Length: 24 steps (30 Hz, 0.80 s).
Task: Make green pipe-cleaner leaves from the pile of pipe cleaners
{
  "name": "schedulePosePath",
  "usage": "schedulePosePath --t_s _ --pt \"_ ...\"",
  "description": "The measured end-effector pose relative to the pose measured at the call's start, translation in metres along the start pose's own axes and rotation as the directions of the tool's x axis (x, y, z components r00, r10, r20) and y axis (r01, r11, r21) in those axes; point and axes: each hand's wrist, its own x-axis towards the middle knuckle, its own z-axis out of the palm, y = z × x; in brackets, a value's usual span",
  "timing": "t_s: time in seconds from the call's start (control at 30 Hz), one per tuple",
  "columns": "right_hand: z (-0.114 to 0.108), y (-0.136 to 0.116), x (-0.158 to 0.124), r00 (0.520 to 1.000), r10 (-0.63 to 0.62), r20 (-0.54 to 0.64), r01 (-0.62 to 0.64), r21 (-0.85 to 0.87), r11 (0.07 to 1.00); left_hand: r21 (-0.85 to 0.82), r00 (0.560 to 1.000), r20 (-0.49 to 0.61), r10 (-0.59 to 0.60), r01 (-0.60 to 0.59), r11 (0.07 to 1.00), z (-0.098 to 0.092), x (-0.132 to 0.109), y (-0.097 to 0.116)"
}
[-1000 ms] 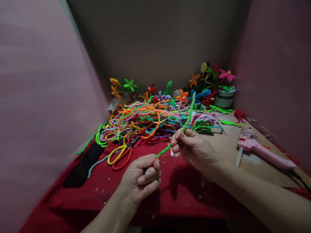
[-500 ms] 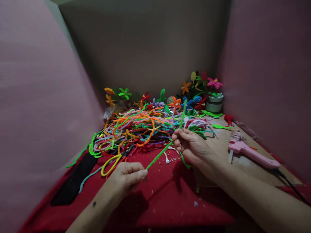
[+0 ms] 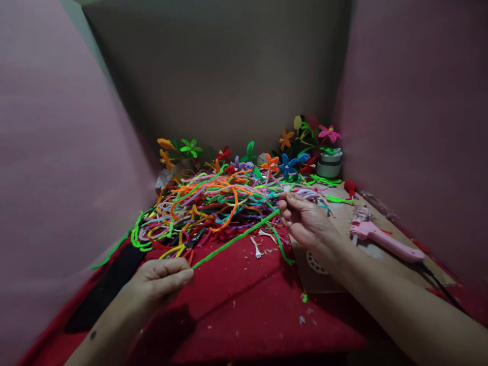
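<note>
A bright green pipe cleaner (image 3: 233, 241) runs taut and nearly straight between my hands, slanting up to the right above the red cloth. My left hand (image 3: 163, 278) is closed, pinching its lower end between thumb and bent forefinger. At the upper end, the curled fingers of my right hand (image 3: 305, 218) are closed around it; the tip is hidden there. Just beyond the hands lies a tangled heap of colourful pipe cleaners (image 3: 213, 195). Yellow-handled scissors (image 3: 176, 251) rest partly under it, near my left hand.
A pink glue gun (image 3: 385, 241) with a black cord lies on a board (image 3: 373, 264) at right. Pipe-cleaner flowers (image 3: 287, 165) and a small pale pot (image 3: 330, 163) stand at the back. A flat black object (image 3: 107, 287) lies at left. Pink walls rise on both sides.
My left hand has moved left and a little down, so a longer stretch of green pipe cleaner shows between the hands. The piece that stuck up above my right hand is gone from view.
</note>
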Motion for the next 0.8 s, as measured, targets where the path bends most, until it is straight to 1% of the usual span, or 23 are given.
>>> schedulePosePath --t_s 0.1,0.2,0.27,0.33,0.4,0.47,0.5,0.53,0.57,0.6,0.63,0.67,0.7,0.73,0.77,0.8 --pt "0.002 0.000 -0.001 1.000 0.019 -0.007 -0.019 0.028 0.999 -0.006 0.999 -0.048 0.016 -0.016 1.000 0.004 -0.001 0.004" --pt "0.002 0.002 -0.001 1.000 0.004 0.006 -0.004 0.019 1.000 -0.003 0.995 -0.098 0.035 -0.036 0.999 0.005 -0.002 0.006" --pt "0.001 0.004 -0.001 1.000 -0.005 0.007 0.005 0.010 1.000 -0.006 0.990 -0.133 0.047 -0.048 0.999 0.002 -0.003 0.005" --pt "0.002 0.005 -0.002 1.000 -0.009 0.002 0.009 0.005 1.000 -0.047 0.984 -0.170 0.061 -0.070 0.996 -0.004 -0.002 0.005" --pt "0.003 0.005 -0.003 1.000 0.010 0.006 -0.010 0.003 1.000 -0.132 0.973 -0.221 0.065 -0.097 0.986 -0.013 0.001 0.005" --pt "0.006 0.004 -0.006 0.999 0.048 0.006 -0.048 0.016 0.999 -0.260 0.952 -0.301 0.061 -0.144 0.955 -0.019 0.007 0.008" --pt "0.008 0.004 -0.007 0.998 0.064 0.001 -0.064 0.029 0.998 -0.343 0.931 -0.362 0.053 -0.186 0.921 -0.020 0.010 0.010" --pt "0.009 0.004 -0.008 0.998 0.069 -0.009 -0.069 0.049 0.996 -0.424 0.907 -0.416 0.064 -0.256 0.869 -0.018 0.012 0.013" --pt "0.010 0.005 -0.009 0.997 0.068 -0.021 -0.066 0.071 0.995 -0.515 0.875 -0.478 0.074 -0.347 0.784 -0.014 0.014 0.016" --pt "0.011 0.005 -0.009 0.998 0.061 -0.031 -0.058 0.094 0.994 -0.605 0.846 -0.527 0.079 -0.438 0.665 -0.007 0.016 0.019" --pt "0.012 0.006 -0.010 0.998 0.055 -0.041 -0.050 0.116 0.992 -0.680 0.841 -0.530 0.103 -0.495 0.541 0.002 0.016 0.021" --pt "0.011 0.008 -0.009 0.997 0.054 -0.046 -0.047 0.139 0.989 -0.762 0.889 -0.439 0.131 -0.446 0.470 0.013 0.017 0.023" --pt "0.011 0.010 -0.009 0.997 0.059 -0.048 -0.051 0.156 0.986 -0.798 0.910 -0.393 0.133 -0.409 0.442 0.024 0.016 0.023" --pt "0.010 0.011 -0.008 0.997 0.067 -0.046 -0.058 0.168 0.984 -0.820 0.937 -0.331 0.109 -0.342 0.459 0.036 0.016 0.024" --pt "0.008 0.013 -0.008 0.996 0.075 -0.040 -0.067 0.174 0.982 -0.823 0.949 -0.296 0.108 -0.311 0.475 0.047 0.016 0.024" --pt "0.007 0.015 -0.007 0.996 0.082 -0.030 -0.075 0.177 0.981 -0.818 0.945 -0.299 0.135 -0.326 0.473 0.057 0.016 0.025"
